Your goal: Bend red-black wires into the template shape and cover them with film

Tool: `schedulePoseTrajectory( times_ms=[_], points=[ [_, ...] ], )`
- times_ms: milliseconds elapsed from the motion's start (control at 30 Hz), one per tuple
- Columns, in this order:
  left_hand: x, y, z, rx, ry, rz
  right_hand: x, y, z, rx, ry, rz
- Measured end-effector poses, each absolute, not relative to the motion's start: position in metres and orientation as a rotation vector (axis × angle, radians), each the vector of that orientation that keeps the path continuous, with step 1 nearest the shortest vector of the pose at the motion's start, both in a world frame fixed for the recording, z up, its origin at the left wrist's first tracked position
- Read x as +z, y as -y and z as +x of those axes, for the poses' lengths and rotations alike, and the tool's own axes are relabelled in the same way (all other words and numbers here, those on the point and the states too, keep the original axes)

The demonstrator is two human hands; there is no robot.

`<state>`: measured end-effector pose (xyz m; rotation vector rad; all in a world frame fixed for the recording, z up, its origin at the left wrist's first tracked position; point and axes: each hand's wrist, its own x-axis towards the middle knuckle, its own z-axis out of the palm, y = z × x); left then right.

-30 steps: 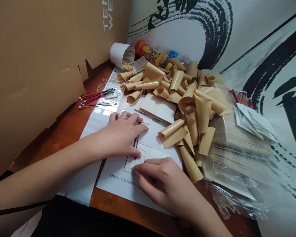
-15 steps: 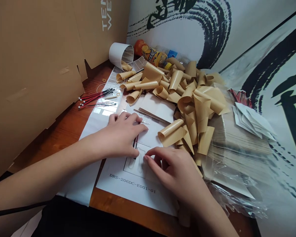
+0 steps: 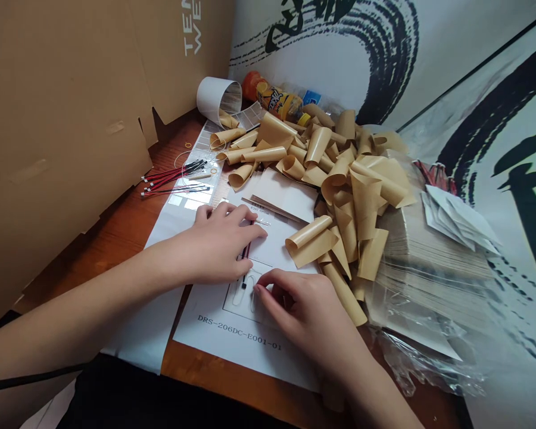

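Observation:
My left hand (image 3: 226, 244) lies palm down with its fingers spread over a white printed sheet (image 3: 205, 342). Beneath it runs a thin black-and-red cable (image 3: 245, 262), partly covered by the fingers; its black end shows below the thumb. My right hand (image 3: 301, 298) has thumb and forefinger pinched together beside that end, close to a pale loop-shaped outline (image 3: 252, 298). I cannot make out what, if anything, is in the pinch. Both outlines lie inside a printed rectangle above the text "DRS-206DC-E001-01".
Curled brown paper pieces (image 3: 319, 146) are heaped behind and right. More red-and-black cables (image 3: 174, 173) lie at the left on a gridded sheet. A plastic-wrapped stack of cards (image 3: 433, 268) sits right, a cardboard box (image 3: 62, 119) left, and an orange drink bottle (image 3: 277, 101) at the back.
My right hand has shifted slightly left and down, toward the cable's black end. The left thumb has lifted up a little, uncovering more of the cable end.

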<state>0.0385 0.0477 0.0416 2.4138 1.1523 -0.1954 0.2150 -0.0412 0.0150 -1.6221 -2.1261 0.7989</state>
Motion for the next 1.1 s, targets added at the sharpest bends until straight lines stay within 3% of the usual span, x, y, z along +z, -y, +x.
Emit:
schedulePoseTrajectory(
  times_ms=[1100],
  points=[
    [0.0371, -0.0466, 0.0403, -0.172, -1.152, 2.422, 0.0166, 0.0367, 0.2207, 0.950, 2.244, -1.460]
  ],
)
